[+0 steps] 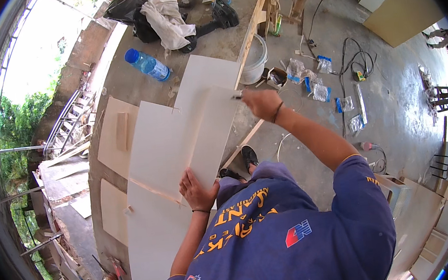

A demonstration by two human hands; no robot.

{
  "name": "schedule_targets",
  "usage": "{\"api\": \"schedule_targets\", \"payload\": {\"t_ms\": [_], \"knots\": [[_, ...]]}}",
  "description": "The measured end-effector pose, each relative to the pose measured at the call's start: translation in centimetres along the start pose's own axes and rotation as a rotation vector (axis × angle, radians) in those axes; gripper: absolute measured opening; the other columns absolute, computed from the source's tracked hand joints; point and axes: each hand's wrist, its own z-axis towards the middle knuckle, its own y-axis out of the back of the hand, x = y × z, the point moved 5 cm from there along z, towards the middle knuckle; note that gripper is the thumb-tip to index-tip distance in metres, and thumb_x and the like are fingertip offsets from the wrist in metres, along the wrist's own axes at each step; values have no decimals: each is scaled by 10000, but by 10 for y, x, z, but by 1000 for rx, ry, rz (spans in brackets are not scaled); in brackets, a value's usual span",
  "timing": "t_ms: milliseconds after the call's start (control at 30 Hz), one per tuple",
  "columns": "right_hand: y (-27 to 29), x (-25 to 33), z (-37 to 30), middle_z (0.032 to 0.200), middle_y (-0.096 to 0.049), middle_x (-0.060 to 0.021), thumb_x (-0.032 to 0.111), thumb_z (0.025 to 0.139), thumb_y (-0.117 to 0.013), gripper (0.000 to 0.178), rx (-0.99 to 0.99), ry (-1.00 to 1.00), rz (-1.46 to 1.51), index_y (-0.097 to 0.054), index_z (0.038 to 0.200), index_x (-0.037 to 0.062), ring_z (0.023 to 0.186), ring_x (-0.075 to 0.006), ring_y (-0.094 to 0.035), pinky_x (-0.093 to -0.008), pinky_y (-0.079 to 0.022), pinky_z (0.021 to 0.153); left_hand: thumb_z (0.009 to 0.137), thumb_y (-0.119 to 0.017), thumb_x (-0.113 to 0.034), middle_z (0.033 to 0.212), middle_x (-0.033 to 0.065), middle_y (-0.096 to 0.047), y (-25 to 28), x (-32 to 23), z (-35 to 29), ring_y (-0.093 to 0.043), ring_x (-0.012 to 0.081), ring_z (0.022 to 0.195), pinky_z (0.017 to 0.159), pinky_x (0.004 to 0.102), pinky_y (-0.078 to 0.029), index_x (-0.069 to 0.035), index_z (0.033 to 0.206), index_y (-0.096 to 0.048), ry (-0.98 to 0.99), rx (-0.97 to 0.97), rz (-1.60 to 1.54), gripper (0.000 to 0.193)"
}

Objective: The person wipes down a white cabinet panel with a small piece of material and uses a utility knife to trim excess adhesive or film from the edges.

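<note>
White panels (150,131) lie on the workbench in front of me, and a narrower white strip of board (208,128) with a brownish edge rests on them. My left hand (199,191) presses down near the strip's close end, its fingers stretched flat over the board's edge. At the far right end of the strip, my right hand (262,104) is closed round a small, slim tool with a dark tip (236,96). The tip is at the board's surface. Most of the tool is hidden in my fingers, so I cannot tell its kind.
A blue-capped plastic bottle (146,65) lies beyond the panels, near black and white cloths or bags (161,19). A white bucket (255,64) stands right of the bench. Plastic packets (321,92), a black cable (342,69) and wooden offcuts lie on the floor.
</note>
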Motion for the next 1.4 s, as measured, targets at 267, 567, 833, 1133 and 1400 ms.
{"api": "schedule_targets", "payload": {"t_ms": [267, 567, 833, 1133, 1400], "knots": [[-2, -11, 9, 605, -609, -122, 280, 905, -514, 193, -119, -159, -55, -521, 844, 97, 566, -345, -616, -460, -469, 482, 611, -739, -403, 1250, 206, -427, 0, 1, -4, -388, 367, 1176, 999, 483, -286, 28, 1327, -344, -10, -14, -21, 924], [6, -16, 15, 685, -638, -157, 288, 908, -488, 209, -5, -110, -36, -540, 880, 88, 637, -363, -628, -484, -483, 563, 598, -740, -394, 1252, 204, -430, 0, 0, 2, -392, 375, 1173, 990, 485, -299, 20, 1326, -351, -4, -35, -23, 924], [-11, -40, 15, 781, -650, -126, 264, 886, -468, 190, 99, -243, -57, -586, 961, 135, 718, -319, -648, -468, -506, 610, 601, -740, -390, 1272, 211, -419, -1, 0, -2, -387, 386, 1178, 993, 491, -294, 25, 1331, -344, -8, -24, -24, 928], [-43, -48, 3, 775, -639, -100, 249, 884, -511, 134, 16, -297, -140, -563, 910, 128, 718, -299, -641, -434, -501, 570, 616, -738, -386, 1276, 212, -413, -1, -2, -2, -383, 390, 1180, 997, 494, -290, 28, 1334, -340, -31, -20, -13, 919], [-23, -12, -1, 713, -635, -145, 297, 908, -480, 227, -34, -66, 10, -558, 899, 84, 664, -354, -629, -466, -501, 595, 614, -740, -386, 1269, 223, -409, -2, 1, -2, -386, 394, 1169, 994, 490, -294, 39, 1332, -334, -31, -4, 4, 929]]}}
